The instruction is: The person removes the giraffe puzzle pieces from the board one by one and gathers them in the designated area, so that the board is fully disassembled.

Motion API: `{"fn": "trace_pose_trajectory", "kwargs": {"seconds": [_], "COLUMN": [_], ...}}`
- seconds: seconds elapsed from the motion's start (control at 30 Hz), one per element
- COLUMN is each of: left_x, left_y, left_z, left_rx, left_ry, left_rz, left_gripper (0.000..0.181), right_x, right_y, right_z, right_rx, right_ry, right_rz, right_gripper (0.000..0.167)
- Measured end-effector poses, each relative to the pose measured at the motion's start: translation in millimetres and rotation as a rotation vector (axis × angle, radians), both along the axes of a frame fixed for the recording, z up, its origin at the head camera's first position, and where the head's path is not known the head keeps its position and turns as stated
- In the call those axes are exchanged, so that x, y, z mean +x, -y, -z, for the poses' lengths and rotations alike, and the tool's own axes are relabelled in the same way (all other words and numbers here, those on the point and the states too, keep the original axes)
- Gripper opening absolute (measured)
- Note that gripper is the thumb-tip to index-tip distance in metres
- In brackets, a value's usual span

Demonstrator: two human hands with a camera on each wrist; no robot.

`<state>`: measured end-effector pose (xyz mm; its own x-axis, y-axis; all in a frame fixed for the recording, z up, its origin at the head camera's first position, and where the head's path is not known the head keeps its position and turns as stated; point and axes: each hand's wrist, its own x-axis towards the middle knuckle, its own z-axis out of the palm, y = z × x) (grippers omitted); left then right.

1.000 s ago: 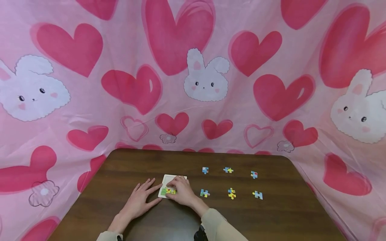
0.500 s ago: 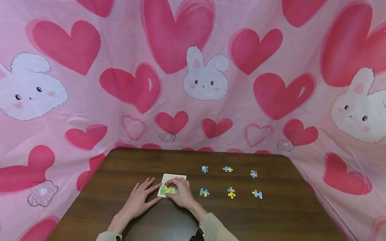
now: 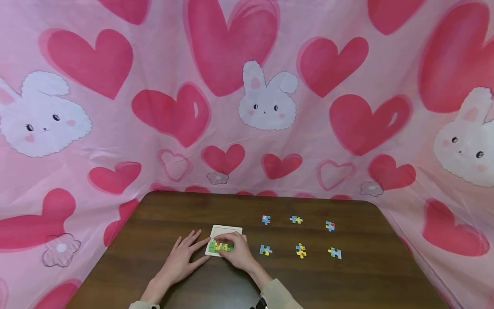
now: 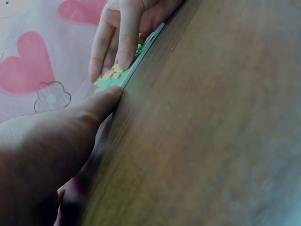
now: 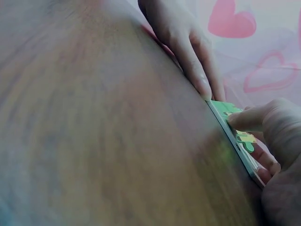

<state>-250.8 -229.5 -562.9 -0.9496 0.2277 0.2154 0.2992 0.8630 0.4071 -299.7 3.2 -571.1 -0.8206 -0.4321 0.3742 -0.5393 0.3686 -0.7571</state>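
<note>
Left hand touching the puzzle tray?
Touching. In the left wrist view, the left hand has its thumb tip against a corner of the puzzle tray.

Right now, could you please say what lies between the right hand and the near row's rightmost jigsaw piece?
The head view shows a blue and green jigsaw piece, then a mostly yellow one.

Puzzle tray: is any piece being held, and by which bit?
The right hand seems to pinch a yellow-and-green piece between thumb and fingers, by its near and far edges. The left hand only touches the tray.
</note>
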Motion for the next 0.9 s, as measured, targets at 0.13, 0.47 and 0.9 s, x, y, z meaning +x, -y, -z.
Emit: {"fn": "trace_pose_trajectory", "kwargs": {"seconds": [0.13, 0.47, 0.9], "left_x": [-1.6, 3.7, 4.5], "left_y": [-2.5, -1.3, -2.3], "left_z": [0.2, 3.3, 1.2], "left_rx": [0.007, 0.014, 0.018], "left_ry": [0.005, -0.075, -0.041], "left_rz": [-0.007, 0.016, -0.003], "left_gripper": [0.058, 0.055, 0.055], "right_x": [-1.7, 10.0, 11.3], "right_y": [-2, 3, 4], "right_z": [-1.0, 2.9, 4.7], "right_rx": [0.006, 0.158, 0.236], "right_ry": [-0.01, -0.211, -0.351], "right_rz": [0.0, 0.037, 0.028], "right_gripper": [0.032, 0.037, 0.042]}}
